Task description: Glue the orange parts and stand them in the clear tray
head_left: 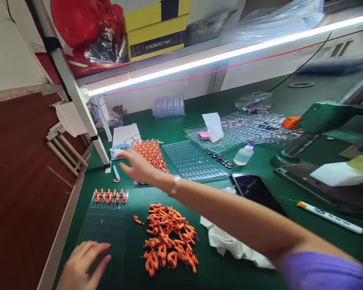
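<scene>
My right hand [136,164] stretches far across the bench, its fingertips at the near edge of a small blue dish [114,157] that holds tiny parts. Thumb and forefinger are apart and nothing shows between them. Beneath that wrist lies a tray packed with orange pieces [149,153]. My left hand [85,262], fingers apart and without anything in it, rests by the lower end of a clear tray [101,223]. Orange hooked pieces [110,196] stand in rows at that tray's far end. A heap of similar loose orange pieces [169,237] lies to its right.
A pen-like tool [116,173] lies left of my right hand. Under and beyond my right forearm are a phone [257,189], crumpled tissue [230,243], a dropper bottle [243,154] and an empty clear tray [195,161]. A green press [317,121] stands right; a marker [329,217] lies before it.
</scene>
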A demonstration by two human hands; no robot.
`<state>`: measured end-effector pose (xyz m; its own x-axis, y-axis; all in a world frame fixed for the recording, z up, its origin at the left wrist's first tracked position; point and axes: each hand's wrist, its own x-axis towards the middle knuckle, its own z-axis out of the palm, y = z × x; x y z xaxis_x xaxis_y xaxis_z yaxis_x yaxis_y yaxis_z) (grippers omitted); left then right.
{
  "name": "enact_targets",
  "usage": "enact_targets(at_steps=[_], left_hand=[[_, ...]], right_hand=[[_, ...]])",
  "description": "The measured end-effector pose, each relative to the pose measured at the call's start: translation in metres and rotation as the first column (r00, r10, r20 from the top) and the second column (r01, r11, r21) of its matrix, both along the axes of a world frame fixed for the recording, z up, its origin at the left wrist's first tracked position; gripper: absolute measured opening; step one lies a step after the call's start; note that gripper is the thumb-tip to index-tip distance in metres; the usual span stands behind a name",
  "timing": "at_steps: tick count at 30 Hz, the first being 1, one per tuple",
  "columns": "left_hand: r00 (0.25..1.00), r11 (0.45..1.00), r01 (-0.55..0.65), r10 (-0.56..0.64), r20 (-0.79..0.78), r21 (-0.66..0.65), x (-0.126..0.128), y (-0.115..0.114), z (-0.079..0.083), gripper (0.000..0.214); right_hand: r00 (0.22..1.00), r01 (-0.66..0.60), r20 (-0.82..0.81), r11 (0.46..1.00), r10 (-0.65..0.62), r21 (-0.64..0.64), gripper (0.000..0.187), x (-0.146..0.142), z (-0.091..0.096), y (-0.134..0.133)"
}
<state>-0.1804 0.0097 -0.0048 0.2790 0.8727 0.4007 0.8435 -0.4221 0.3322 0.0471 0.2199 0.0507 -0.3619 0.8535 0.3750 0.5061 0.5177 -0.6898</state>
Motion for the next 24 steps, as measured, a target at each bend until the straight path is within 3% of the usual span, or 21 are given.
enact_targets(at_steps=[3, 5, 8, 11, 14, 17, 24], left_hand=[[0.994, 0.987, 0.075, -0.085, -0.066, -0.144, 0.04, 0.024, -0.004, 0.012], [0.988, 0.953, 0.015, -0.061, -0.14, -0.302, 0.06, 0.042, -0.008, 0.017], [0.985, 0.933, -0.014, -0.049, -0.166, -0.36, 0.078, 0.067, -0.014, 0.03], [0.986, 0.915, -0.032, -0.038, -0.164, -0.402, 0.084, 0.085, -0.02, 0.03], [0.989, 0.891, -0.049, -0.021, -0.15, -0.451, 0.081, 0.096, -0.024, 0.025], [0.991, 0.874, -0.071, 0.006, -0.137, -0.481, 0.079, 0.1, -0.023, 0.015], [0.99, 0.871, -0.128, 0.083, -0.115, -0.474, 0.084, 0.097, -0.02, 0.014]], right_hand=[[0.998, -0.009, -0.056, 0.978, 0.021, 0.207, 0.017, 0.089, 0.016, -0.059], [0.995, 0.064, -0.088, 0.956, -0.04, 0.287, 0.019, 0.152, 0.011, -0.095], [0.951, 0.308, -0.109, 0.913, -0.289, 0.269, 0.01, 0.233, -0.02, -0.131], [0.852, 0.524, -0.118, 0.837, -0.511, 0.158, 0.012, 0.288, -0.06, -0.147], [0.824, 0.561, -0.091, 0.828, -0.559, -0.004, 0.021, 0.307, -0.094, -0.152], [0.882, 0.452, -0.095, 0.885, -0.462, -0.109, 0.029, 0.295, -0.114, -0.148], [0.958, 0.286, 0.01, 0.952, -0.287, -0.113, 0.035, 0.252, -0.138, -0.113]])
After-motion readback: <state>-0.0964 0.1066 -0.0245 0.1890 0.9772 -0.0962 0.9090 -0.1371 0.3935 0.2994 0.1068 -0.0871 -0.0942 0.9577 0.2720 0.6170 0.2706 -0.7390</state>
